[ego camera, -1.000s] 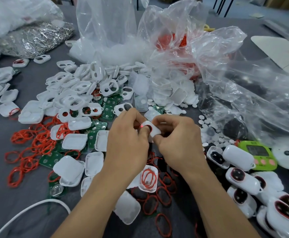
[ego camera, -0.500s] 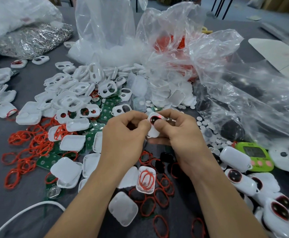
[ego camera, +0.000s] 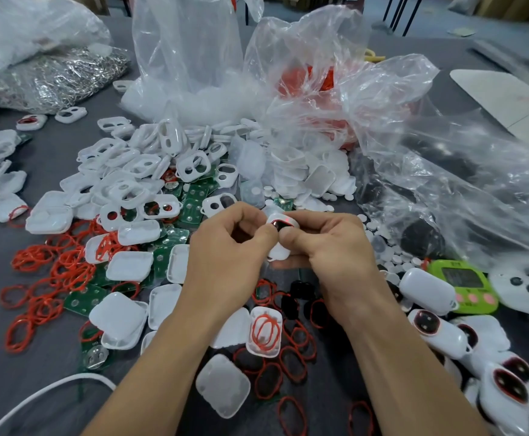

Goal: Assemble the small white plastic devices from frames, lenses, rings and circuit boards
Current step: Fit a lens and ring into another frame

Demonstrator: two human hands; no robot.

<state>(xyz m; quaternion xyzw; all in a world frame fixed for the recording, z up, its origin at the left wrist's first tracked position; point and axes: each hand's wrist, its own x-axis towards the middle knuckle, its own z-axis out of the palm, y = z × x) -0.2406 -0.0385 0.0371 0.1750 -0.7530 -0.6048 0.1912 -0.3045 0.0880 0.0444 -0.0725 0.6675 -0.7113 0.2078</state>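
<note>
Watching the head cam feed from my end: both hands are up over the middle of the desk (ego camera: pixel 37 372), holding one small white device (ego camera: pixel 278 251) between them. The left hand (ego camera: pixel 225 247) has its grip pinched on the device's left edge, thumb and curled fingers closed on it. The right hand (ego camera: pixel 329 247) has its grip on the right side, thumb pressed on the front and fingers tucked behind. So neither grip is loose, both are grasping that same piece. The device sits off the desk, tilted, and its top end shows a dark lens with a red rim. Just past the hands there's a big heap of white frames (ego camera: pixel 137 171) with green circuit boards (ego camera: pixel 194 202) poking out from under it. Loose red rings (ego camera: pixel 52 278) are scattered over the left side and also under my wrists. White shells (ego camera: pixel 118 319) lie around the left forearm, and one shell with rings in it (ego camera: pixel 264 332) sits right between the two forearms. Off to the right is a cluster of finished devices (ego camera: pixel 436 332) with dark red-rimmed lenses, next to a green timer (ego camera: pixel 464 284). Little white discs (ego camera: pixel 392 262) are spilled near the right hand, by the crumpled clear plastic bags (ego camera: pixel 445 184). A white cable (ego camera: pixel 37 398) curves across the near left corner.
</note>
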